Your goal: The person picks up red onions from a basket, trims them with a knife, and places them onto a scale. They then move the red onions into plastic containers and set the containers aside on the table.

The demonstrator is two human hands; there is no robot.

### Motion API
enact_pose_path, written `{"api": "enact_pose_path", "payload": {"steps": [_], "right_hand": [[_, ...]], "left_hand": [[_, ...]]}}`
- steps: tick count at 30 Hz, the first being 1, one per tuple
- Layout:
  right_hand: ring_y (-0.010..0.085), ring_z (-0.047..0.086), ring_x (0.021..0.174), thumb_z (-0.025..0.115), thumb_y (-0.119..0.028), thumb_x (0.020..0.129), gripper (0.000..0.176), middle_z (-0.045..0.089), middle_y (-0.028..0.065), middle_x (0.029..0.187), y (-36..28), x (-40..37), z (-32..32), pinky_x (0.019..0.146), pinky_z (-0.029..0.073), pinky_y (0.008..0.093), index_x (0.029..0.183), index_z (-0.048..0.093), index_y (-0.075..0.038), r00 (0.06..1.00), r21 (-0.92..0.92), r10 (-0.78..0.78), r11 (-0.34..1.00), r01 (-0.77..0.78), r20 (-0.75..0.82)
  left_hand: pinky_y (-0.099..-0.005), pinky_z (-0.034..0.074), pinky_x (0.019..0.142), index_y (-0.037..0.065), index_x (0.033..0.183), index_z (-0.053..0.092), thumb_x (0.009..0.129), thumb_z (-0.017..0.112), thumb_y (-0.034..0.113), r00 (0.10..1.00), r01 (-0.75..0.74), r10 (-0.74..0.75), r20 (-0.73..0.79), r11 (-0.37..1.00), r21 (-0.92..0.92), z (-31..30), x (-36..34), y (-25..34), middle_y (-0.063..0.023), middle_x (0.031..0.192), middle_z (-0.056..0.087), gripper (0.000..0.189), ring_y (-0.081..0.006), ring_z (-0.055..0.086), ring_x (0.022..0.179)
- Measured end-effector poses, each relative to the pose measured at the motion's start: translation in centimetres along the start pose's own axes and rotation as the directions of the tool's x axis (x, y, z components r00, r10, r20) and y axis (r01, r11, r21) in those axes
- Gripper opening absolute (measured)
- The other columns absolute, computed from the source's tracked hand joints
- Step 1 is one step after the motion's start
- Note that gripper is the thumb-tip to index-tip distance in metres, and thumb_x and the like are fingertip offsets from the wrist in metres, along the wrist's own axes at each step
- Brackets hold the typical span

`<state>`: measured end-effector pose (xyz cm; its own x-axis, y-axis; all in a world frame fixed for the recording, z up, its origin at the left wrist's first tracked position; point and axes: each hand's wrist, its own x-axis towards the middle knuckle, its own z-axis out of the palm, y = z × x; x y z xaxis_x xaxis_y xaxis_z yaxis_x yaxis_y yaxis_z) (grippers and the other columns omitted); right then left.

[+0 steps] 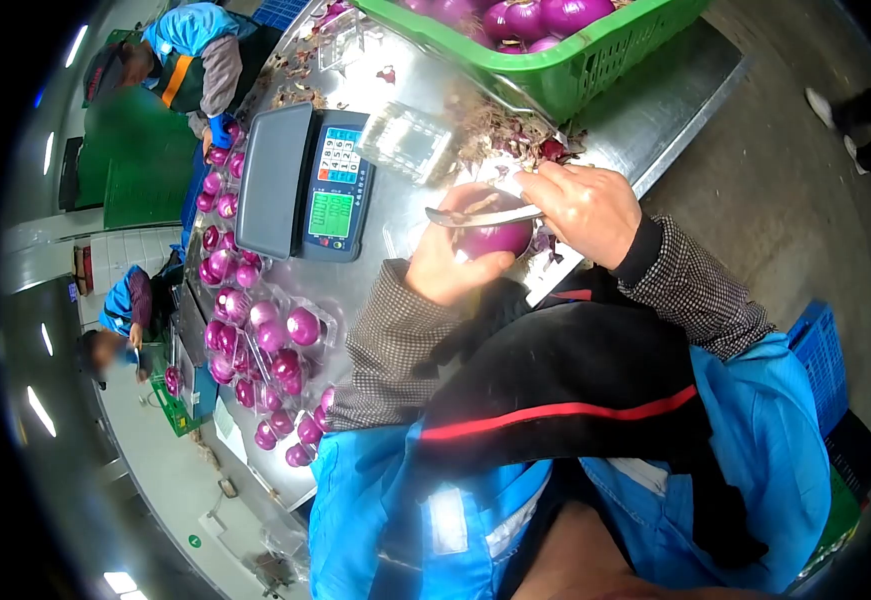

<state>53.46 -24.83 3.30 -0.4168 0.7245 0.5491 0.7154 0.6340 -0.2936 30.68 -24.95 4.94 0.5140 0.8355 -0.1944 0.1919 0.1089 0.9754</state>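
My left hand (445, 268) is wrapped round a red onion (500, 238), holding it from below and the side over the steel table. My right hand (583, 210) grips a knife, its handle mostly hidden in the fingers. The curved blade of the knife (480, 216) lies across the top of the onion, pointing left. A patch of pale, brownish skin shows on the onion beside the blade. Just beyond my hands stands a clear plastic box (407, 140), and dry onion peelings (500, 135) are strewn next to it.
A digital scale (340, 190) with a grey pan stands to the left. Several packed onions (285, 365) line the table's left side. A green crate (595, 65) of onions sits at the far end. Co-workers (190, 40) work at left; blue crates (817, 360) are at right.
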Motion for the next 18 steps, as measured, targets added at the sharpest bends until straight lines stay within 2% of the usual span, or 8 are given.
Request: {"api": "enact_pose_path", "payload": {"steps": [4, 7, 8, 11, 12, 15, 16, 18], "right_hand": [[0.0221, 0.067, 0.075, 0.066, -0.008, 0.074, 0.031, 0.063, 0.0046, 0.085, 1.3, -1.8, 0.6, 0.062, 0.054, 0.0325, 0.105, 0.061, -0.009, 0.993, 0.067, 0.118, 0.99, -0.12, 0.031], [0.026, 0.067, 0.081, 0.069, -0.01, 0.077, 0.038, 0.068, 0.006, 0.094, 1.0, -2.8, 0.5, 0.065, 0.055, 0.0343, 0.114, 0.061, -0.009, 0.971, 0.201, 0.211, 0.952, -0.231, 0.112], [0.0227, 0.068, 0.08, 0.067, -0.015, 0.084, 0.037, 0.068, 0.0085, 0.095, 1.0, -3.2, 1.0, 0.068, 0.054, 0.0318, 0.119, 0.059, -0.007, 0.964, 0.295, 0.244, 0.918, -0.264, 0.104], [0.0161, 0.065, 0.081, 0.063, -0.022, 0.093, 0.038, 0.067, 0.0089, 0.093, 0.2, -3.4, 1.1, 0.073, 0.052, 0.03, 0.126, 0.056, -0.004, 0.824, 0.698, 0.395, 0.448, -0.558, 0.405], [0.0134, 0.061, 0.083, 0.057, -0.028, 0.099, 0.041, 0.066, 0.0085, 0.092, 0.3, -3.8, 2.4, 0.077, 0.05, 0.0309, 0.13, 0.052, -0.001, 0.817, 0.799, 0.37, 0.251, -0.547, 0.443], [0.0158, 0.062, 0.086, 0.056, -0.031, 0.1, 0.043, 0.067, 0.007, 0.093, -1.3, -2.3, 2.5, 0.078, 0.05, 0.0319, 0.129, 0.052, 0.001, 0.75, 0.809, 0.463, 0.108, -0.578, 0.473], [0.0199, 0.065, 0.082, 0.058, -0.03, 0.098, 0.042, 0.067, 0.0093, 0.097, -1.1, -2.1, 2.6, 0.076, 0.051, 0.0311, 0.127, 0.054, 0.001, 0.764, 0.796, 0.442, 0.162, -0.583, 0.469], [0.0254, 0.067, 0.082, 0.06, -0.028, 0.096, 0.041, 0.067, 0.0118, 0.103, -0.5, -1.9, 1.6, 0.074, 0.052, 0.0325, 0.124, 0.055, 0.001, 0.802, 0.704, 0.447, 0.412, -0.578, 0.397]], "left_hand": [[-0.0332, 0.044, 0.098, 0.001, 0.133, 0.039, 0.071, 0.081, 0.012, 0.999, -0.028, 0.024, -0.027, 0.985, -0.169, 0.3, 0.1, 0.4, -0.0117, 0.12, 0.054, 0.075, -0.0196, 0.054, 0.113], [-0.0332, 0.045, 0.097, 0.001, 0.131, 0.038, 0.07, 0.08, 0.008, 0.99, -0.024, 0.011, -0.138, 0.996, -0.091, 1.0, 0.3, 0.3, -0.0119, 0.12, 0.054, 0.075, -0.0196, 0.054, 0.112], [-0.0345, 0.046, 0.096, 0.002, 0.13, 0.035, 0.07, 0.082, 0.008, 0.979, -0.023, 0.008, -0.206, 0.997, -0.069, 1.4, 0.6, 0.4, -0.013, 0.121, 0.053, 0.077, -0.0195, 0.054, 0.111], [-0.0316, 0.051, 0.09, 0.003, 0.13, 0.034, 0.07, 0.085, 0.012, 0.914, -0.184, 0.23, -0.334, 0.969, 0.163, 1.6, 1.3, -0.7, -0.0123, 0.116, 0.055, 0.079, -0.019, 0.059, 0.104], [-0.0312, 0.05, 0.09, 0.004, 0.131, 0.031, 0.072, 0.086, 0.016, 0.932, -0.179, 0.208, -0.298, 0.976, 0.123, 1.2, 1.3, -1.9, -0.0137, 0.118, 0.054, 0.082, -0.0191, 0.059, 0.105], [-0.0302, 0.049, 0.091, 0.003, 0.134, 0.028, 0.073, 0.085, 0.017, 0.972, -0.033, -0.004, -0.234, 0.987, -0.155, 2.6, 1.3, -0.6, -0.0135, 0.12, 0.053, 0.085, -0.019, 0.058, 0.106], [-0.0295, 0.049, 0.091, 0.002, 0.134, 0.031, 0.074, 0.084, 0.017, 0.976, -0.012, -0.022, -0.219, 0.988, -0.154, 2.4, 1.2, -0.8, -0.0127, 0.121, 0.053, 0.082, -0.0182, 0.057, 0.107], [-0.0295, 0.049, 0.091, 0.002, 0.134, 0.034, 0.073, 0.083, 0.016, 0.973, -0.065, 0.06, -0.224, 0.998, -0.014, 2.5, 1.1, -0.9, -0.0122, 0.121, 0.053, 0.079, -0.0176, 0.057, 0.107]]}}
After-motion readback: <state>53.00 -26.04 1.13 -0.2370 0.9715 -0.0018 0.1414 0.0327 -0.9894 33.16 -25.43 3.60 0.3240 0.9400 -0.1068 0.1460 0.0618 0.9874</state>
